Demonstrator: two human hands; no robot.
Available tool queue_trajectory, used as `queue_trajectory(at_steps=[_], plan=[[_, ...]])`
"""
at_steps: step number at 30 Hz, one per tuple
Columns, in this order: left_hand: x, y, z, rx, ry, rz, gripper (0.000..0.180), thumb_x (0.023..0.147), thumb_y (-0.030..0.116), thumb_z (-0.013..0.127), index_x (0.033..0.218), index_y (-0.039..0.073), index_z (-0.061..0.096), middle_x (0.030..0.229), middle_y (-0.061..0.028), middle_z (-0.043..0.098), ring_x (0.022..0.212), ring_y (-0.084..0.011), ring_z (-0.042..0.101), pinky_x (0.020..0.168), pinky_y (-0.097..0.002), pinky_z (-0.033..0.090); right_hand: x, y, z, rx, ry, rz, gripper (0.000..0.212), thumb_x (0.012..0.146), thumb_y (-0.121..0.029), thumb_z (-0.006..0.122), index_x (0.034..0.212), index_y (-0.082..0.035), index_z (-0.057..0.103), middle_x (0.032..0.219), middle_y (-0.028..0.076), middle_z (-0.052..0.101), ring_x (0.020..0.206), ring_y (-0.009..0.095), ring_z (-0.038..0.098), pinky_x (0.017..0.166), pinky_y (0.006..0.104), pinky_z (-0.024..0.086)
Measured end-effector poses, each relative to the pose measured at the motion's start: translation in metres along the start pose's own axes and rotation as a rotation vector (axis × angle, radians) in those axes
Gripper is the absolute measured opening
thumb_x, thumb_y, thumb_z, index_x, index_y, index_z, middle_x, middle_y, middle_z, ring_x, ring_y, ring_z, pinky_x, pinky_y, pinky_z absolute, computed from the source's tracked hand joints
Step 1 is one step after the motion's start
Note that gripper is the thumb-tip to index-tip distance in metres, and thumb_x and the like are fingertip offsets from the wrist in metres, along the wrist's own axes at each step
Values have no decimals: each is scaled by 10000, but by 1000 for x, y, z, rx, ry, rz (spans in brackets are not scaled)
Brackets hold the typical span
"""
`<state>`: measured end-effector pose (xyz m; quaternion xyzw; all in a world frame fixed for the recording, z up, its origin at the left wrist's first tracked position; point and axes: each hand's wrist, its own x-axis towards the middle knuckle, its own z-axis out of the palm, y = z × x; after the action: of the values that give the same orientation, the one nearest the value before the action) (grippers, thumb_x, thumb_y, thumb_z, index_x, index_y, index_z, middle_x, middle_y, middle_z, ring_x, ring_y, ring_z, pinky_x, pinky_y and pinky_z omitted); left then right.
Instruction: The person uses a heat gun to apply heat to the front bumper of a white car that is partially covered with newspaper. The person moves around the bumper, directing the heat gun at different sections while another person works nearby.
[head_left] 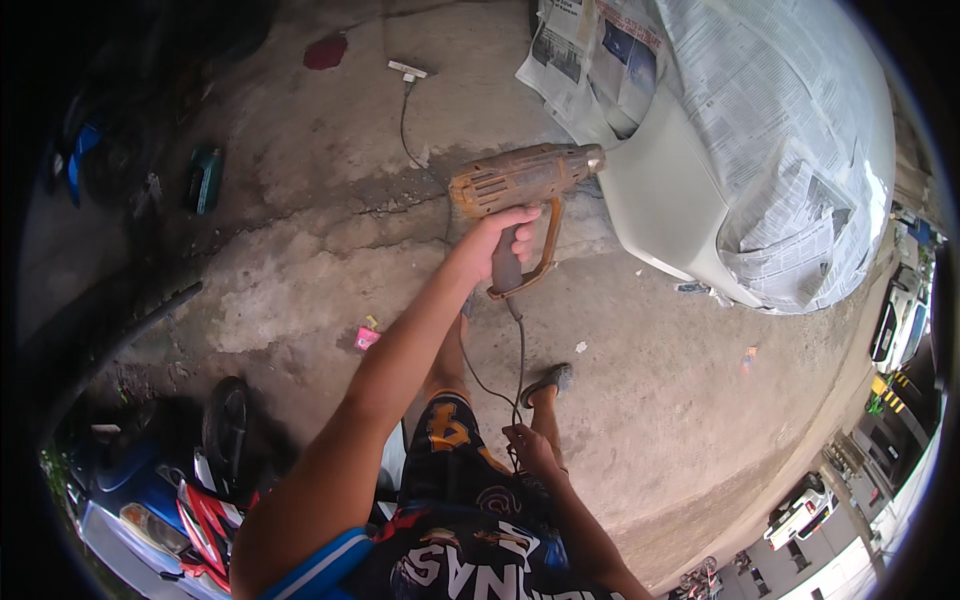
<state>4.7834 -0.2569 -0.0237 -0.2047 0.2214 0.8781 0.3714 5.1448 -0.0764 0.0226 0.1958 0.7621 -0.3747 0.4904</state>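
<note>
My left hand (pixel 498 242) is wrapped round the dark grip of a worn orange-brown heat gun (pixel 520 178), held out at arm's length. Its metal nozzle points right, close to the edge of a pale car bumper (pixel 665 195); whether they touch I cannot tell. Newspaper (pixel 770 90) and clear plastic cover the car body above and around this bumper. Down by my shorts, my right hand (pixel 530 445) is closed on the heat gun's dark power cord (pixel 521 350), which hangs from the base of the grip.
On the concrete ground, a white extension socket (pixel 407 70) has a plug in it. A dark green bottle (pixel 204 178) stands at the left. Motorbikes, one with a red panel (pixel 205 525), are parked lower left. Cars, including a white one (pixel 800 512), stand far right.
</note>
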Motion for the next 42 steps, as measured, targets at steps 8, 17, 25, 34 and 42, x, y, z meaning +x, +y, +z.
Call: queue_trajectory(at_steps=[8, 17, 25, 34, 42], plan=[[12, 33, 7, -33, -211, 123, 115, 874, 178, 624, 832, 113, 538, 609, 45, 469, 504, -77, 447, 512, -265, 377, 13, -20, 10, 108, -60, -71, 257, 963, -266, 541, 1084, -68, 651, 901, 135, 697, 785, 235, 695, 699, 341, 534], [57, -33, -121, 205, 272, 137, 136, 862, 154, 652, 785, 88, 561, 594, 27, 493, 478, -83, 462, 470, -267, 385, 6, -7, 17, 96, -63, 108, 263, 964, -301, 534, 1093, -97, 638, 913, 150, 693, 865, 275, 690, 743, 375, 526], [-22, -160, -150, 1492, -229, 552, 305, 821, 241, 687, 1031, 36, 605, 846, -105, 657, 836, -257, 648, 757, -375, 491, -2, 35, 34, -177, -250, 49, 286, 922, -356, 559, 1070, -136, 667, 1001, 136, 690, 902, 313, 669, 777, 409, 523], [-37, -106, -154, 666, 388, 230, 269, 888, 128, 650, 680, 60, 495, 510, 18, 456, 450, -77, 438, 459, -253, 364, -9, 57, 45, -114, -248, 29, 320, 921, -352, 566, 1094, -99, 658, 1003, 146, 692, 924, 330, 663, 801, 416, 518], [-43, -167, -157, 1214, 370, 311, 218, 862, 212, 696, 843, 30, 578, 669, -35, 573, 558, -164, 536, 562, -318, 433, -1, 57, 61, -180, -330, 61, 279, 920, -306, 576, 1107, -116, 659, 1018, 147, 692, 956, 328, 656, 822, 410, 510]])
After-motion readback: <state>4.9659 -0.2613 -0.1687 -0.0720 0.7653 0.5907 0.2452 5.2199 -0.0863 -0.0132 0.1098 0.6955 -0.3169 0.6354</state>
